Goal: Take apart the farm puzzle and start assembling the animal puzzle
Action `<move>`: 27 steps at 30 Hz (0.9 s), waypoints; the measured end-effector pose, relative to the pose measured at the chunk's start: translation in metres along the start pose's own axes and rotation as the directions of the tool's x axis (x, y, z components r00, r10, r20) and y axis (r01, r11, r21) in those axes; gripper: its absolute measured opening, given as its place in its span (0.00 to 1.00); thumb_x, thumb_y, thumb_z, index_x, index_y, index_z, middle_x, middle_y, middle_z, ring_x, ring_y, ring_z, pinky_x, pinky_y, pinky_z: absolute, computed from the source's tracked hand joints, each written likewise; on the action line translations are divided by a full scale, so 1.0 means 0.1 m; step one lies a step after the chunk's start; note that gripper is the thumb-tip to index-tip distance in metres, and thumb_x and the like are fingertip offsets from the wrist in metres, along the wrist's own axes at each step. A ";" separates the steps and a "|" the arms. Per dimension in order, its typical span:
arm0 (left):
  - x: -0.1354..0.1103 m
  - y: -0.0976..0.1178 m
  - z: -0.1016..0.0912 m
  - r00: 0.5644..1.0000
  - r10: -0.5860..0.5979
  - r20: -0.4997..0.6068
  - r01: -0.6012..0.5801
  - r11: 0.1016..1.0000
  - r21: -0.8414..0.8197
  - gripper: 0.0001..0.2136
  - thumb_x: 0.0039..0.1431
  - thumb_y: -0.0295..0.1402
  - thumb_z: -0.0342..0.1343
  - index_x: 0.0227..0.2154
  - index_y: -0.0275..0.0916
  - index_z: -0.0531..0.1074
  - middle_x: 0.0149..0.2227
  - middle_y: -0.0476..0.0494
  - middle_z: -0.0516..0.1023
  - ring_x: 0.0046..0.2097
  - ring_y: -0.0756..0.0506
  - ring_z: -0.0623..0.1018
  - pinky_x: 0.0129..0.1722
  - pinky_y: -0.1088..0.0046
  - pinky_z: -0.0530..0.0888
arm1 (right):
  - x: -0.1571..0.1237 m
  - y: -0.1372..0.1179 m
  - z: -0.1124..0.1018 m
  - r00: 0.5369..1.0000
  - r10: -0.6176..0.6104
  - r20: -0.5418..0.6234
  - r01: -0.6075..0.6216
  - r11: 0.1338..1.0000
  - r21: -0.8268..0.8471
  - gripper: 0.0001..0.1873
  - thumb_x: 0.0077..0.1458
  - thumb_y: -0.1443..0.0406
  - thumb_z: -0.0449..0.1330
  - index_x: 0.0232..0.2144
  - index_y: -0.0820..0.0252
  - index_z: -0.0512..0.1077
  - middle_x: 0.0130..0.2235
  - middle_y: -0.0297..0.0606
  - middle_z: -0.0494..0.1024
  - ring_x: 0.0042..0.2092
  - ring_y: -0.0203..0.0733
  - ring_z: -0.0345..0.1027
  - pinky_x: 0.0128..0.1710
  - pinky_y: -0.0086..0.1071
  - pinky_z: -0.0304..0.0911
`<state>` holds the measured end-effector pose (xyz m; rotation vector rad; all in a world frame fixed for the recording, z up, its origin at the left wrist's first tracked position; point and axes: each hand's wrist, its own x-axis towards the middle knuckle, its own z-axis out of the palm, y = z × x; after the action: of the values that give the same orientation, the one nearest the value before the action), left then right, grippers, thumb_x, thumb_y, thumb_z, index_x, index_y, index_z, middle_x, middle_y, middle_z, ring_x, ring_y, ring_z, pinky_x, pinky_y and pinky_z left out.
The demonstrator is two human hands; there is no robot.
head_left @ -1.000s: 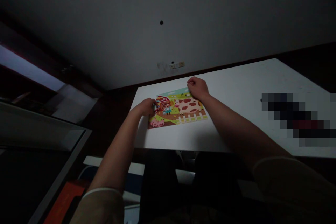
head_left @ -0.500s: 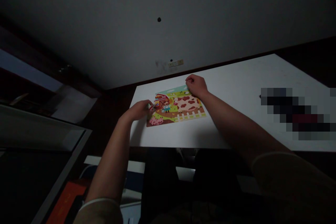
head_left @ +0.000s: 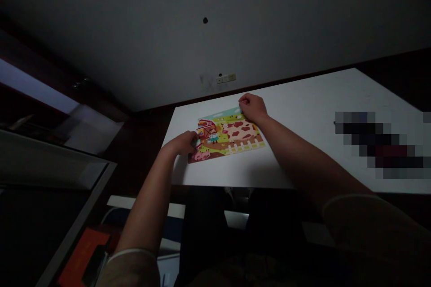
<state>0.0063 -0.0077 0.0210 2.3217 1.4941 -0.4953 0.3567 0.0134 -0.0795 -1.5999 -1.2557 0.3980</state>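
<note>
Left hand (head_left: 186, 142): fingers bent at left edge of farm picture (head_left: 240, 131); grip cannot be told. Right hand (head_left: 253, 106): fingers curled in, at upper right corner; whether it pinches anything cannot be told.

Picture: flat, rectangular, lying on white table (head_left: 218, 176) between the hands. Bright print: red barn, figure in blue, brown-patched cow, pink pig lower left, white fence lower right.

Table's left edge just beside left hand; front edge near picture; far edge along wall (head_left: 151, 40). Room extends rightward to pixelated dark patch (head_left: 380, 143), well apart.
</note>
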 end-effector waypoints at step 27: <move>-0.57 -0.10 0.36 0.974 0.161 -0.161 -0.184 0.973 -0.137 0.25 0.60 0.36 0.71 0.60 0.39 0.80 0.64 0.30 0.80 0.64 0.33 0.81 0.69 0.56 0.76 | -0.01 -0.03 -0.02 1.000 0.006 0.010 -0.006 1.000 -0.013 0.12 0.56 0.67 0.64 0.39 0.58 0.88 0.36 0.40 0.88 0.39 0.50 0.79 0.44 0.39 0.70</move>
<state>-0.0289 -0.0659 0.0143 2.3834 1.3247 -0.1596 0.3558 0.0111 -0.0763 -1.6152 -1.2637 0.4028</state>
